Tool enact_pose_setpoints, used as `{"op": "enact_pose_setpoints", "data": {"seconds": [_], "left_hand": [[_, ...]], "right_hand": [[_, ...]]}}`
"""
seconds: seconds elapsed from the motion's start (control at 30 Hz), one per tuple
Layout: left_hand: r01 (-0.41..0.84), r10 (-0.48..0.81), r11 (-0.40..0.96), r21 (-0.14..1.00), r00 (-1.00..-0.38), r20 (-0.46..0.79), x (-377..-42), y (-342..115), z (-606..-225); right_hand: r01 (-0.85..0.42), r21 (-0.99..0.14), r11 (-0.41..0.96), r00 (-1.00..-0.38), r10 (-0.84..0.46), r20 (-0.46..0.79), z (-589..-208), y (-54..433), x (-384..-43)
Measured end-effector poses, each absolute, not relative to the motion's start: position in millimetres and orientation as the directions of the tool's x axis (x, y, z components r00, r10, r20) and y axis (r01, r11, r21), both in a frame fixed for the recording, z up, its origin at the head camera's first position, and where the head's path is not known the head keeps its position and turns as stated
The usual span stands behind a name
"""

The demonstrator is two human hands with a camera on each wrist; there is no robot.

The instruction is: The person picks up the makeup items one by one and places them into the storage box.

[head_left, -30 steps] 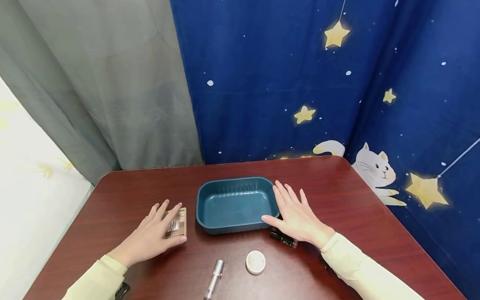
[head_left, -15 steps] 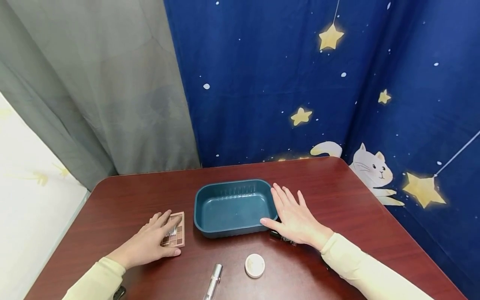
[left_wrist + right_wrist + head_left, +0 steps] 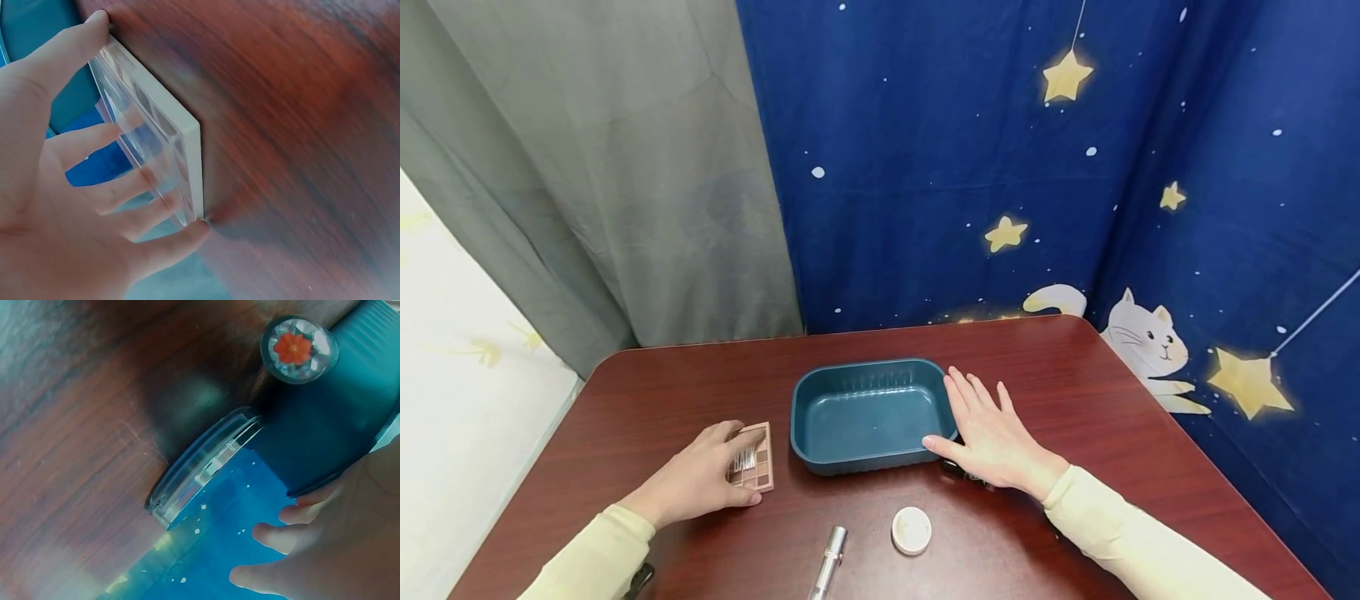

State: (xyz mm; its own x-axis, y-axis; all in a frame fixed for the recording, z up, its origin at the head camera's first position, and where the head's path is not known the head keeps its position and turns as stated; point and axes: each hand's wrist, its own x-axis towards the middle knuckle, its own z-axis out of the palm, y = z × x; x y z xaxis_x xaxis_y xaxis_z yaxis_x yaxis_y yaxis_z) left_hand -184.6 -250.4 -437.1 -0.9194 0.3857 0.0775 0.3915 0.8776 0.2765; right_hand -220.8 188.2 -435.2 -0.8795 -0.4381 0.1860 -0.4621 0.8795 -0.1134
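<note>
My left hand (image 3: pixel 700 475) holds a flat eyeshadow palette (image 3: pixel 762 462) with a clear lettered lid on the table. The thumb is at its near edge and the curled fingers reach over the lid to its far side. In the left wrist view, the palette (image 3: pixel 150 100) lies between thumb and little finger. My right hand (image 3: pixel 996 442) is at the right end of a teal plastic basin (image 3: pixel 865 458), fingers extended along its rim, thumb over the near corner. A black tube (image 3: pixel 952 468) lies partly hidden below this hand.
A round white-lidded jar (image 3: pixel 912 531) and a silver tube (image 3: pixel 829 562) lie nearer on the table. In the right wrist view, a clear-edged round case (image 3: pixel 203 472) is beside a cylinder with a red flower end (image 3: pixel 292 349). Curtains (image 3: pixel 925 167) hang behind the table.
My left hand's fingers have curled in more over the palette, and the thumb has drawn back to its near edge. The right hand stays beside the basin. The view has tilted slightly.
</note>
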Motion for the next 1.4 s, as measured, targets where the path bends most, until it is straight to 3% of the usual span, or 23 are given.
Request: {"op": "enact_pose_setpoints", "data": {"seconds": [0.47, 1.4], "left_hand": [[0.383, 0.364, 0.890, 0.246, -0.924, 0.120, -187, -247, -434], [0.400, 0.367, 0.894, 0.202, -0.912, 0.181, -191, -236, -387]], "right_hand": [[-0.461, -0.117, 0.880, -0.880, -0.437, 0.185, -436, 189, -222], [-0.455, -0.140, 0.880, -0.886, -0.431, 0.172, -436, 188, -221]]}}
